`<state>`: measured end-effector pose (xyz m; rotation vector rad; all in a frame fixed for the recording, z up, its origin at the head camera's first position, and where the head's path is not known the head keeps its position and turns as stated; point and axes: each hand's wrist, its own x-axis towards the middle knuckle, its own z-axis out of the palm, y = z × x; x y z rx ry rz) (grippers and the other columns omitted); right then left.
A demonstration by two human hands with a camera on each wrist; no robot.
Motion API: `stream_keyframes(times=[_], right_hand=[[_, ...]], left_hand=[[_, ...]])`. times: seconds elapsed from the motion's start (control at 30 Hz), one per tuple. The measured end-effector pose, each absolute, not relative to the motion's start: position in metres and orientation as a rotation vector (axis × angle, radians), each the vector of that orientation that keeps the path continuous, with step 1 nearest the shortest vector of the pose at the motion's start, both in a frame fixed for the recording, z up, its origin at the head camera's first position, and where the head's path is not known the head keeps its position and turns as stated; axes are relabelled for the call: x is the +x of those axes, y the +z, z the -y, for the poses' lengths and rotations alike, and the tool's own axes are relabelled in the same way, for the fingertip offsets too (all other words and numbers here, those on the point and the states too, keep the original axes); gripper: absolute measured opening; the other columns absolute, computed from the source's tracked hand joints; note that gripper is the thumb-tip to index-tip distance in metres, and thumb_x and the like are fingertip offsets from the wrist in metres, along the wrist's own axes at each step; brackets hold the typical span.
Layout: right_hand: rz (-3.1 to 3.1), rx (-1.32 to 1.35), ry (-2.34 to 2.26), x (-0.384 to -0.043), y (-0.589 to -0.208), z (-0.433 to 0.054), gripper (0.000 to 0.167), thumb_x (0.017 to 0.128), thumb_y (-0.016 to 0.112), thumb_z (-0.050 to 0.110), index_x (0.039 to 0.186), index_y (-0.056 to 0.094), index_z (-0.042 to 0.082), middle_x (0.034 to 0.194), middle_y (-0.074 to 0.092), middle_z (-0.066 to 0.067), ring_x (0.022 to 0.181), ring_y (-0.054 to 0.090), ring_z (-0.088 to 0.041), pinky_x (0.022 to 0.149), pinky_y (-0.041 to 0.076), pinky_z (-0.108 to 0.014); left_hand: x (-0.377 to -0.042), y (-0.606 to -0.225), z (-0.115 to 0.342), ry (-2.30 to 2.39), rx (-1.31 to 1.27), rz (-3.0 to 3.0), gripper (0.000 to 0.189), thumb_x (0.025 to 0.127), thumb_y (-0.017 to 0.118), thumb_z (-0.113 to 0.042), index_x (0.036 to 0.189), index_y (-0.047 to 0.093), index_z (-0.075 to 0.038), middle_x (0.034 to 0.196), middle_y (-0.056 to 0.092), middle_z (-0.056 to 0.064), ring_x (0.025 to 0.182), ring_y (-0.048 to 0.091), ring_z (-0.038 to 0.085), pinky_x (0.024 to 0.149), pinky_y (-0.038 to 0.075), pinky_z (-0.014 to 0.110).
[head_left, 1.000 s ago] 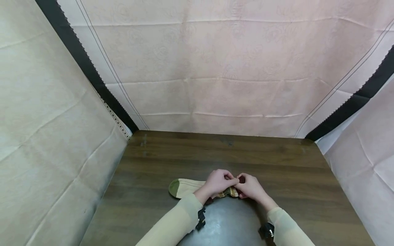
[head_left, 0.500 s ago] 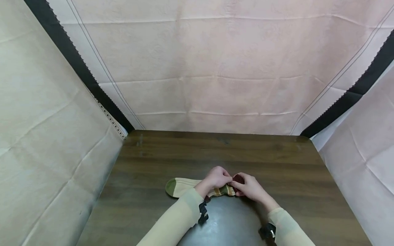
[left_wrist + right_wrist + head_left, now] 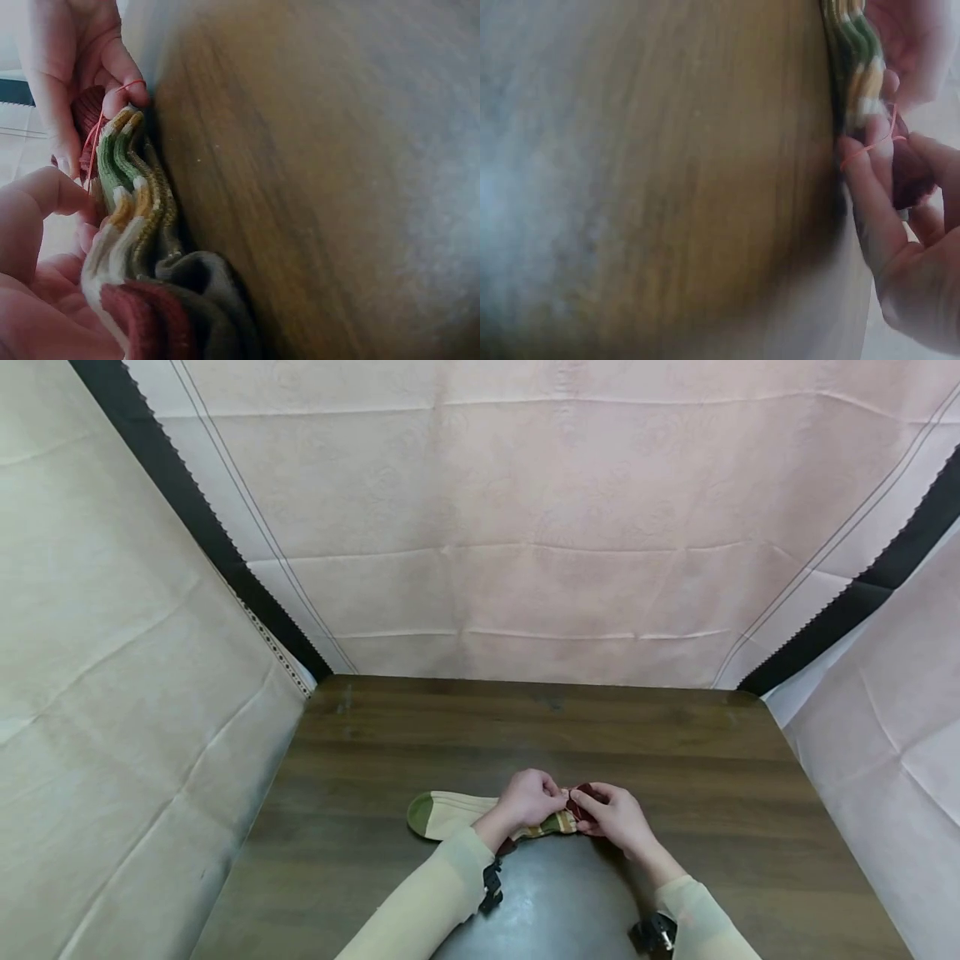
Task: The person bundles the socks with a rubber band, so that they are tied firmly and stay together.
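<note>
A pair of cream socks (image 3: pixel 456 814) lies stacked on the table, green toes to the left. Green and yellow stripes (image 3: pixel 116 161) run toward the maroon cuffs (image 3: pixel 913 172). At the striped part, my left hand (image 3: pixel 528 799) pinches a thin red band (image 3: pixel 94 146), which may be elastic or string. My right hand (image 3: pixel 621 818) grips the cuff end between thumb and fingers, and the red band passes over its fingertips in the right wrist view. Another maroon ribbed part (image 3: pixel 150 319) shows near the left wrist. The left hand hides some of the socks in the head view.
The brown wooden table (image 3: pixel 450 727) extends around the socks. Pale fabric walls (image 3: pixel 570 552) with dark edge strips enclose the back and both sides. A grey rounded surface (image 3: pixel 558 893) lies between the forearms. Each wrist wears a black camera mount (image 3: pixel 491 887).
The right fingers have shifted and spread a little at the cuff end, and more maroon fabric shows there. The left hand has drawn slightly back from them. The socks lie much as before.
</note>
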<state>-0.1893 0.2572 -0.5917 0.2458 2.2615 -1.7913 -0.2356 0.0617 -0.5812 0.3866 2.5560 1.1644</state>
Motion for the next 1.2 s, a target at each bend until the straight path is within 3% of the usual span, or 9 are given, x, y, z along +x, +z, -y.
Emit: stream_keyframes(times=[0.37, 0.63, 0.83, 0.9, 1.0, 1.1, 1.2], right_hand=[[-2.709, 0.095, -1.321, -0.189, -0.583, -0.255, 0.026, 0.104, 0.073, 0.036, 0.116, 0.078, 0.013, 0.101, 0.074, -0.002, 0.084, 0.066, -0.015, 0.073, 0.059, -0.032], [-2.585, 0.205, -1.422, -0.189, -0.590, -0.251, 0.041, 0.107, 0.068, 0.035, 0.127, 0.059, 0.001, 0.092, 0.064, -0.012, 0.066, 0.065, -0.019, 0.060, 0.060, -0.033], [-2.534, 0.137, -1.456, -0.194, -0.595, -0.257, 0.051, 0.102, 0.076, 0.038, 0.134, 0.062, 0.002, 0.100, 0.066, -0.012, 0.070, 0.065, -0.021, 0.060, 0.060, -0.036], [-2.565, 0.096, -1.403, -0.197, -0.595, -0.260, 0.050, 0.100, 0.077, 0.042, 0.130, 0.066, 0.004, 0.096, 0.068, -0.009, 0.071, 0.064, -0.020, 0.061, 0.059, -0.036], [-2.609, 0.114, -1.348, -0.202, -0.596, -0.264, 0.046, 0.100, 0.076, 0.047, 0.119, 0.070, 0.006, 0.088, 0.069, -0.006, 0.070, 0.065, -0.019, 0.061, 0.056, -0.033], [-2.587, 0.167, -1.378, -0.206, -0.597, -0.267, 0.045, 0.099, 0.077, 0.048, 0.113, 0.071, 0.006, 0.087, 0.069, -0.006, 0.071, 0.068, -0.019, 0.063, 0.057, -0.033], [-2.580, 0.188, -1.395, -0.207, -0.599, -0.270, 0.045, 0.098, 0.079, 0.045, 0.116, 0.070, 0.005, 0.090, 0.070, -0.006, 0.073, 0.068, -0.019, 0.065, 0.057, -0.032]], left_hand=[[-0.235, -0.591, -0.064, 1.161, 0.397, -2.577, 0.014, 0.095, 0.078, -0.030, 0.087, 0.076, -0.020, 0.081, 0.065, -0.012, 0.075, 0.057, 0.008, 0.072, 0.049, 0.029], [-0.235, -0.594, -0.066, 1.113, 0.455, -2.666, 0.010, 0.095, 0.076, -0.029, 0.090, 0.076, -0.021, 0.080, 0.062, -0.013, 0.074, 0.055, 0.006, 0.071, 0.048, 0.027], [-0.236, -0.593, -0.057, 1.191, 0.578, -2.623, 0.013, 0.101, 0.075, -0.029, 0.100, 0.077, -0.017, 0.086, 0.064, -0.011, 0.076, 0.057, 0.004, 0.072, 0.049, 0.025], [-0.234, -0.589, -0.049, 1.180, 0.702, -2.587, 0.019, 0.099, 0.078, -0.029, 0.110, 0.076, -0.014, 0.096, 0.067, -0.006, 0.086, 0.060, 0.008, 0.080, 0.051, 0.026], [-0.228, -0.581, -0.031, 0.994, 0.896, -2.589, 0.046, 0.094, 0.084, -0.034, 0.133, 0.070, -0.013, 0.126, 0.065, 0.003, 0.116, 0.060, 0.018, 0.100, 0.050, 0.033], [-0.221, -0.577, -0.011, 0.696, 0.995, -2.650, 0.071, 0.091, 0.086, -0.037, 0.153, 0.057, -0.017, 0.155, 0.050, 0.009, 0.145, 0.044, 0.027, 0.116, 0.041, 0.049], [-0.219, -0.577, 0.005, 0.491, 1.016, -2.700, 0.078, 0.092, 0.085, -0.041, 0.159, 0.051, -0.022, 0.166, 0.040, 0.010, 0.155, 0.032, 0.032, 0.120, 0.036, 0.057]])
